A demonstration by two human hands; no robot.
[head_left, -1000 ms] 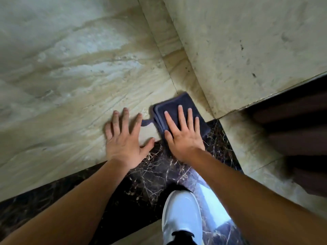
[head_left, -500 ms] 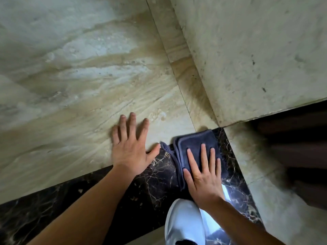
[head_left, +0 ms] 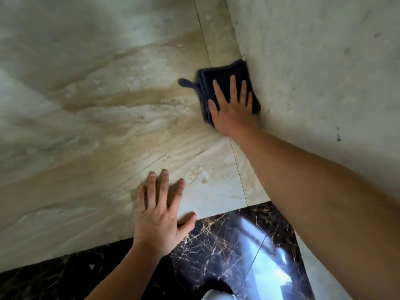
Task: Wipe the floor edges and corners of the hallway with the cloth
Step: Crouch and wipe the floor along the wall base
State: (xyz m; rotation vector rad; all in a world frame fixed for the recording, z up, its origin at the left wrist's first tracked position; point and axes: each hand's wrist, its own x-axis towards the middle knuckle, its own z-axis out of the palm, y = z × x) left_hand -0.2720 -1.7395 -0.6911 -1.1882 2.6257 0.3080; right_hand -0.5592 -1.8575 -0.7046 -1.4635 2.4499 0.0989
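Wiping the floor edge at the wall, mid-stroke by the look of it

Head view: pressing the folded dark cloth flat to the floor with the right hand, fingers straight and spread, none curled round it; holding it tight against the foot of the wall, on the pale strip beside the tile joint, with a small loop poking out to its left. Bracing with the left hand, flat and splayed on the pale floor just above the dark marble band, gripping nothing. Likely next: sliding along the wall line, with the cloth's edge pushed into the joint and the weight on the left palm. No brand, label or writing to read
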